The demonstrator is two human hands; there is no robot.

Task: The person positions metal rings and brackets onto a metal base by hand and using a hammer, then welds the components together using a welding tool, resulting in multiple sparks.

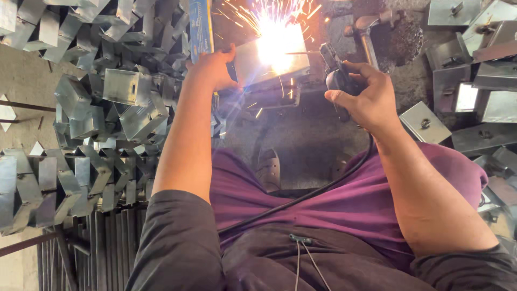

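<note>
My left hand (215, 69) grips the near left edge of a folded sheet-metal box (253, 64) at top centre. A bright white arc with flying sparks (277, 40) burns on the box's top face. My right hand (362, 92) is closed around a black welding electrode holder (335, 73). A thin rod (304, 53) runs from the holder into the arc. A black cable (318, 191) trails from the holder across my purple-clad lap.
Stacks of folded sheet-metal boxes (107, 97) fill the left side. More boxes with small fittings (468, 81) lie at the right. A hammer (366, 32) rests beyond the arc. A blue flat bar (200, 27) stands by the box. A sandalled foot (268, 168) sits on the dark floor.
</note>
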